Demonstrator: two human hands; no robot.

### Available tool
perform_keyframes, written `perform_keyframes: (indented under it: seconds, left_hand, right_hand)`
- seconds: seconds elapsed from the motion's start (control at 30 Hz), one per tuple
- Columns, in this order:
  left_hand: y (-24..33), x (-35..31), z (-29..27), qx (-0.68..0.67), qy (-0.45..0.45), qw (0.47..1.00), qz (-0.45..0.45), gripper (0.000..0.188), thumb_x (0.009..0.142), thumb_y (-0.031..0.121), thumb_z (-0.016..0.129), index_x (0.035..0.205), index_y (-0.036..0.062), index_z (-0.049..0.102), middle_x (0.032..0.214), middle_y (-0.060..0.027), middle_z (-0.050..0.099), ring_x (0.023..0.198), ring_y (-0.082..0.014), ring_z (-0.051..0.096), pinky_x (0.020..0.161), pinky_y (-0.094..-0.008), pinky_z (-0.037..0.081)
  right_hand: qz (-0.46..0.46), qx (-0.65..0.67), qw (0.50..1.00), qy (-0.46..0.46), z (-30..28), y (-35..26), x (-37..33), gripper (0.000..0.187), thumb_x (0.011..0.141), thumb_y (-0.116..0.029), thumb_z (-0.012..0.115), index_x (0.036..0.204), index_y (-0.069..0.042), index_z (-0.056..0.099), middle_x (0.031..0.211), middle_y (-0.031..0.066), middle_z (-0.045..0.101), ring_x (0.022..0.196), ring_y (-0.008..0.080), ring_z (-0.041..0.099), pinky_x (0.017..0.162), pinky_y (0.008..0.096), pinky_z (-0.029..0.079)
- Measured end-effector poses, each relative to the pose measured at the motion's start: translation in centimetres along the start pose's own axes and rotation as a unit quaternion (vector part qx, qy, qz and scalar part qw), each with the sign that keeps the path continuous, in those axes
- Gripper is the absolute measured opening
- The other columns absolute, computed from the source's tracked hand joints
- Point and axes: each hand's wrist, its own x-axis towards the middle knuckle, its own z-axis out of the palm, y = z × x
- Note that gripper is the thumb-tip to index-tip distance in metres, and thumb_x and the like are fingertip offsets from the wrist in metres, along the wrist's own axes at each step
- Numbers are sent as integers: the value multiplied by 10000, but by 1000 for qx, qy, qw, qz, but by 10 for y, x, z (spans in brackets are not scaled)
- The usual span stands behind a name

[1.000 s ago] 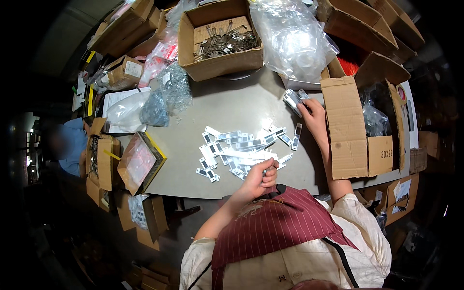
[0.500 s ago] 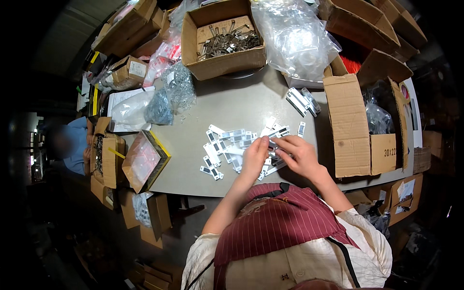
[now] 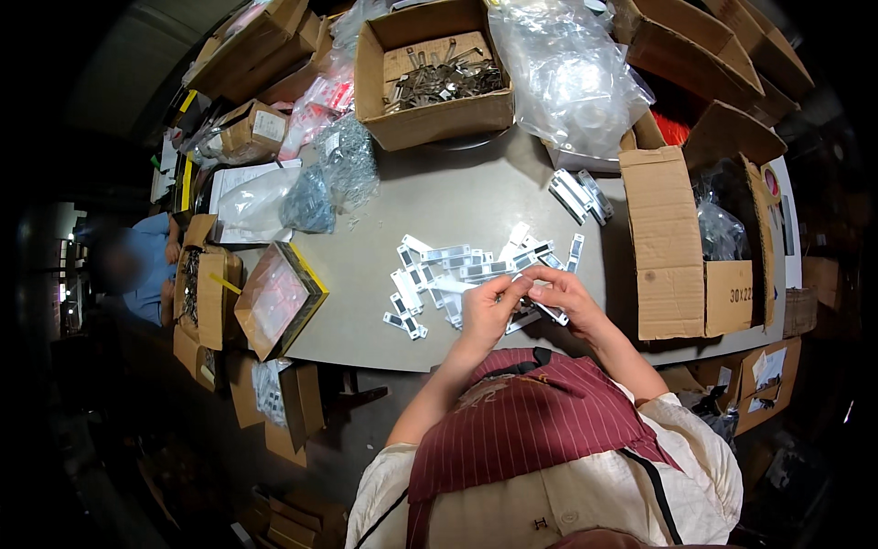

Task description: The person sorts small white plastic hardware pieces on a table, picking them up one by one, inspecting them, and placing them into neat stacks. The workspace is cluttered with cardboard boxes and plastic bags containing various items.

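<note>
Close in front of me, my left hand and my right hand meet at the fingertips, both closed in a pinch. A small white plastic strip with a dark edge shows under the right hand's fingers. What the left fingertips pinch is too small and covered to make out. Just beyond and left of my hands lies a loose pile of white plastic pieces with dark grey inserts. One such piece lies apart, past my right hand. Farther off, several longer white strips lie side by side.
A cardboard box of metal parts stands at the back, beside clear plastic bags. An open carton is at the right. Left are bags of small parts and a tilted box; beyond sits a person in blue.
Both hands have come slightly nearer to me and right, fingertips now closer together. The white strip now shows beneath my right fingers. The whole view has shifted a little.
</note>
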Motion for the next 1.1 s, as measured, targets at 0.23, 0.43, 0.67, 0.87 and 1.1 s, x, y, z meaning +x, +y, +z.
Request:
perform_keyframes:
  seconds: [0.23,0.43,0.67,0.87,1.1]
  left_hand:
    - [-4,-5,2,91,48,987,126,378,955,242,673,660,21,590,566,6,538,475,-84,424,443,-264,313]
    - [6,-3,-2,-353,-145,902,-202,343,1000,294,534,864,-12,609,627,-73,571,429,-72,427,376,-185,271]
    - [8,-11,19,-236,-223,926,-192,491,1026,463,516,849,9,578,615,-28,521,433,-56,402,379,-195,248]
    - [21,-14,18,-167,-173,945,-223,415,946,420,618,688,106,536,579,55,392,503,-46,352,462,-239,243]
    - [3,-7,12,-114,-189,960,-175,421,965,424,649,721,82,621,650,33,565,498,-25,407,460,-199,281]
  right_hand:
    - [-61,61,990,110,0,-3,2,342,946,-167,643,1219,33,596,960,61,704,841,75,632,734,210,473]
    - [-122,11,981,151,-8,-11,7,334,1015,-215,578,1274,-12,524,955,62,715,849,72,634,740,213,467]
    - [-119,-17,984,128,-2,2,8,344,1011,-177,581,1302,-10,503,875,37,675,747,42,591,657,215,462]
    - [-105,-59,986,111,-3,10,12,341,1010,-164,595,1291,16,524,904,10,650,778,33,567,659,192,434]
    - [-83,-92,986,109,-16,17,14,395,1007,-197,608,1318,42,559,959,18,662,826,48,571,700,209,451]
